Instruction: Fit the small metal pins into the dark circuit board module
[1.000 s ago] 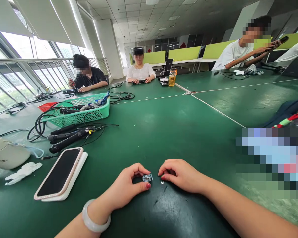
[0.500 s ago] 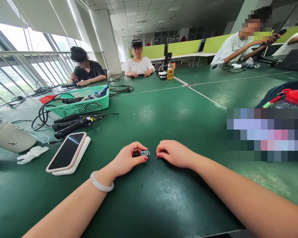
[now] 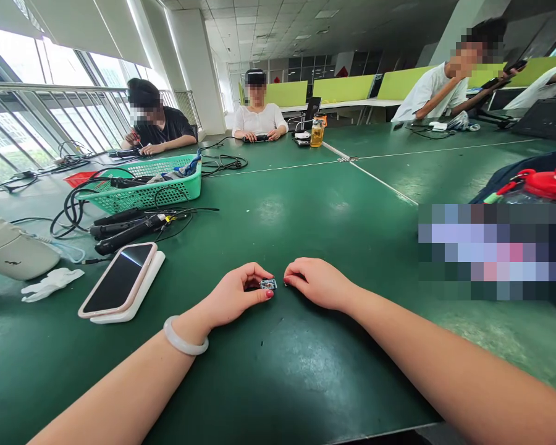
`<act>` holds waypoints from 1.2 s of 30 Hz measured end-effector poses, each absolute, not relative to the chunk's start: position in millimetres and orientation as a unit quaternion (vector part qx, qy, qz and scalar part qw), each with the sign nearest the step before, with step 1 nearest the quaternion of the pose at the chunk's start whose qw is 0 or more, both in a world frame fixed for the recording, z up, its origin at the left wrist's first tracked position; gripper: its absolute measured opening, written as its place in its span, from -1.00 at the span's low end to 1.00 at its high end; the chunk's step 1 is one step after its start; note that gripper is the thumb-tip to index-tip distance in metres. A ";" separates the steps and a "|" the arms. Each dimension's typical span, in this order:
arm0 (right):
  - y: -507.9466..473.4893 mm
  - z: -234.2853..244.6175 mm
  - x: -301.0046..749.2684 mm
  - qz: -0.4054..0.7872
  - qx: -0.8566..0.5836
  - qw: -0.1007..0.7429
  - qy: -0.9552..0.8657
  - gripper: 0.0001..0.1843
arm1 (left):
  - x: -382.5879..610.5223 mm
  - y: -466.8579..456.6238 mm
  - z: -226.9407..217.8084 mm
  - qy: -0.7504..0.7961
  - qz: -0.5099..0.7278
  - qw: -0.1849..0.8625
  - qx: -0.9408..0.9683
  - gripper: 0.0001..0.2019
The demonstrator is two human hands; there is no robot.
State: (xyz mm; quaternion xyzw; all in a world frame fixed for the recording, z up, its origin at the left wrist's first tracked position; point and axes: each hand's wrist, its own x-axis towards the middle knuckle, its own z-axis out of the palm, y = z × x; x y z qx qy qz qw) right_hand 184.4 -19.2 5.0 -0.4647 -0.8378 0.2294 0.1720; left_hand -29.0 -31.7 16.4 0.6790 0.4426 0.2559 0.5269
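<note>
Between the thumb and fingers of my left hand is a small blue circuit board with white markings, held just above the green table. My right hand is a short way to the right of the board, its thumb and fingertips pinched together and pointing at it. A tiny bit of something shows at those fingertips, too small to name. The two hands are close but apart. A pale bangle circles my left wrist.
To the left lie a phone on a white case, a crumpled tissue and a pale bag-like holder. Behind them are black cabled tools and a green basket. A red-lidded bottle stands right. Other people sit farther back.
My right hand has come slightly left, nearer the circuit board. The left hand still holds the board. The whole view has shifted a little. A person at the back right has raised a hand.
</note>
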 end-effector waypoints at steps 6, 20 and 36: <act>-22.8 14.2 194.2 0.247 -0.434 0.137 -0.856 -0.95 | -29.8 -31.2 16.5 0.439 0.256 0.527 0.681 -0.73; -26.7 8.7 188.7 0.179 -0.518 0.141 -0.824 -0.83 | -29.4 -31.2 15.0 0.441 0.257 0.519 0.686 -0.73; -42.0 19.4 173.6 0.172 -0.483 0.272 -0.814 -0.87 | -26.6 -32.1 14.0 0.442 0.261 0.504 0.695 -0.74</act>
